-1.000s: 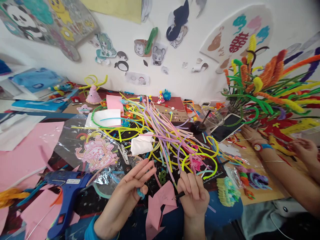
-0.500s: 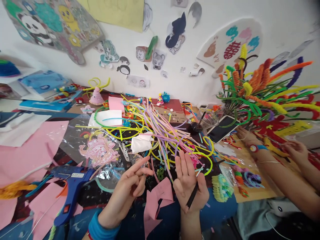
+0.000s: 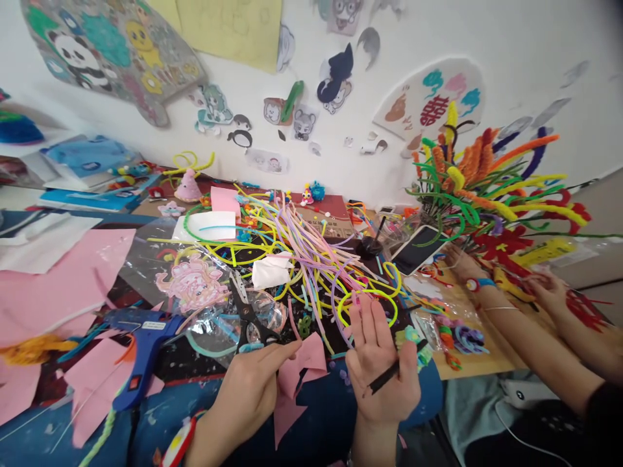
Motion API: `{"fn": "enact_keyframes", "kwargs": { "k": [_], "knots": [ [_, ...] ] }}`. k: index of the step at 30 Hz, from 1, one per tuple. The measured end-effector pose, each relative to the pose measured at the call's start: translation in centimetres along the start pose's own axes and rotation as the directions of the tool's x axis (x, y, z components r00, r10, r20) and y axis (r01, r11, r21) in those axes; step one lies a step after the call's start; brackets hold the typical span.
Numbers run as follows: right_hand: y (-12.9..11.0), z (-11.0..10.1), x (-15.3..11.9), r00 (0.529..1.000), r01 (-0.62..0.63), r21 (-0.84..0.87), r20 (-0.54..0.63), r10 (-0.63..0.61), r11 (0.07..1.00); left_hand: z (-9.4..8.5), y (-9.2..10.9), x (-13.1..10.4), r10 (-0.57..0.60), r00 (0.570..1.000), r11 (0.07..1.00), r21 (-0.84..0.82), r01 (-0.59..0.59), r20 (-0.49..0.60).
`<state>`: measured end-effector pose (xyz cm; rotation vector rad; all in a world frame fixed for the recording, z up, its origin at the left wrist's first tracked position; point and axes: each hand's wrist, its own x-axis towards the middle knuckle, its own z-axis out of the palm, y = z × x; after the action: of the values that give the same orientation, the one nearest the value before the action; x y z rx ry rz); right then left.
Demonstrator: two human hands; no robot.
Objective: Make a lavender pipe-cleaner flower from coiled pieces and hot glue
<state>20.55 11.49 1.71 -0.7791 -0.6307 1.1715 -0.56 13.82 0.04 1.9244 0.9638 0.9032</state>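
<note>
My right hand [image 3: 384, 370] is turned palm up with several fingers stretched out. A short dark pencil [image 3: 384, 377] lies slantwise across the palm, held in by the thumb. My left hand [image 3: 253, 383] is back up, one finger stretched to the right and the others bent beneath, partly hidden. It is over a cut pink paper piece [image 3: 311, 357], just below the handles of black scissors [image 3: 249, 318]; I cannot tell whether it touches either. Beyond both hands lies a loose heap of pastel and yellow pipe cleaners [image 3: 311, 253] beside a crumpled white tissue [image 3: 270, 272].
A blue glue gun [image 3: 145, 357] lies at left among pink sheets [image 3: 58, 285]. A pink cartoon cutout [image 3: 195, 285] lies on clear plastic. At right are a phone [image 3: 419, 249], a bunch of bright pipe-cleaner stems [image 3: 467, 181], and another person's arms [image 3: 525, 331].
My left hand has turned over, back up, and moved lower, uncovering the scissors' handles. My right hand has shifted slightly right and down with the pencil still in it. The view has turned rightward.
</note>
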Motion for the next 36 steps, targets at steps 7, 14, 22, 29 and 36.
{"fn": "enact_keyframes", "kwargs": {
  "k": [7, 14, 22, 29, 36],
  "knots": [
    [-0.2, -2.8, 0.5, 0.936, 0.339, -0.358, 0.224, -0.272, 0.87, 0.4, 0.5, 0.1, 0.033, 0.909, 0.783, 0.554, -0.281, 0.415],
    [1.1, -4.5, 2.4, 0.9, 0.388, -0.677, 0.426, -0.098, 0.626, 0.8, 1.0, 0.7, 0.034, 0.798, 0.712, 0.546, -0.442, 0.602],
    [2.8, -4.6, 2.3, 0.91, 0.389, -0.769, 0.408, -0.079, 0.507, 0.8, 0.5, 0.5, 0.102, 0.781, 0.748, 0.47, -0.468, 0.616],
    [3.4, -4.8, 2.4, 0.893, 0.405, -0.807, 0.451, 0.007, 0.429, 1.4, 0.3, 0.4, 0.085, 0.792, 0.744, 0.49, -0.454, 0.605],
    [3.5, -5.0, 2.4, 0.887, 0.416, -0.826, 0.461, 0.032, 0.381, 1.9, -0.2, 0.3, 0.057, 0.793, 0.738, 0.51, -0.443, 0.606]
  ]
}}
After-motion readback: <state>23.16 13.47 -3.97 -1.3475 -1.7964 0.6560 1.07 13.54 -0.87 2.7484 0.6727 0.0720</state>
